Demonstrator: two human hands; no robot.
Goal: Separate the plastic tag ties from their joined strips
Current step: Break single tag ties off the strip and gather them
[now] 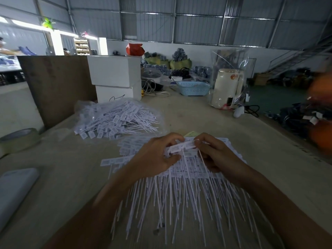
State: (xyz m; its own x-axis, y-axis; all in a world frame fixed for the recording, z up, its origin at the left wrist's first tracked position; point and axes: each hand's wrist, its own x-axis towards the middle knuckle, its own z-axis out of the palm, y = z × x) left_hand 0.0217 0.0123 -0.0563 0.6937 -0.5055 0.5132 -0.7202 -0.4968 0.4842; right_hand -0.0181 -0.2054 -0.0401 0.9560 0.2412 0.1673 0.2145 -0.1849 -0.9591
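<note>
Corrugated grey metal walls [197,24] close in a workshop, and beneath them a wide beige worktable [206,119] fills most of the view. Leaning at the table's left stands a large brown board [57,87], with two stacked white boxes [115,78] just beside it. Farther right sit a cream plastic appliance wrapped in a clear bag [228,87] and a light blue perforated plastic basket [195,88]. A loose heap of separated white plastic tag ties [116,121] lies on a clear plastic sheet in front of the boxes. Nearest the camera, a broad spread of white joined tag strips [179,191] covers the table, their thin tails fanning toward the viewer. A roll of clear tape [18,139] rests at the left edge. Above the spread, the left hand [158,155] and right hand [213,153] pinch opposite ends of one short white strip of joined tag heads [183,146], fingers curled closed on it, its tails hanging down between them.
</note>
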